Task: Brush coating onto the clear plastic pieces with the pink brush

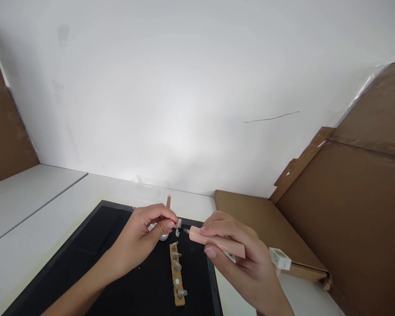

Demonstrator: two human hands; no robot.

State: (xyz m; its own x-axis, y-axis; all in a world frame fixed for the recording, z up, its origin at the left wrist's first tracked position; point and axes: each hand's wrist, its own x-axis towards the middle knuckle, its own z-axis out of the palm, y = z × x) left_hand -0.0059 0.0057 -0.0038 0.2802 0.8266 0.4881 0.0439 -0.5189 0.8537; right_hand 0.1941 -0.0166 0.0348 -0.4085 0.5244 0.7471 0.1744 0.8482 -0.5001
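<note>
Pink cylindrical handle (217, 242): gripped in the right hand (250, 270), fingers wrapped round, brush aimed left, apparently for fine control.
Small translucent curved piece (178, 227): held at the left hand's (145, 232) pinched fingertips, beside the brush, seemingly for steadiness.
Surface: black mat (134, 281), white table (52, 188).
Room: white wall (171, 87), brown cardboard (355, 206).

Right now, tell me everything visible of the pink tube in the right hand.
The pink tube is slim, smooth, slightly glossy and looks plastic. The right hand holds it between thumb and fingers, sloping down to picture right. A thin tip projects from its left end toward the clear piece in the left hand; I cannot tell whether they touch.
</note>
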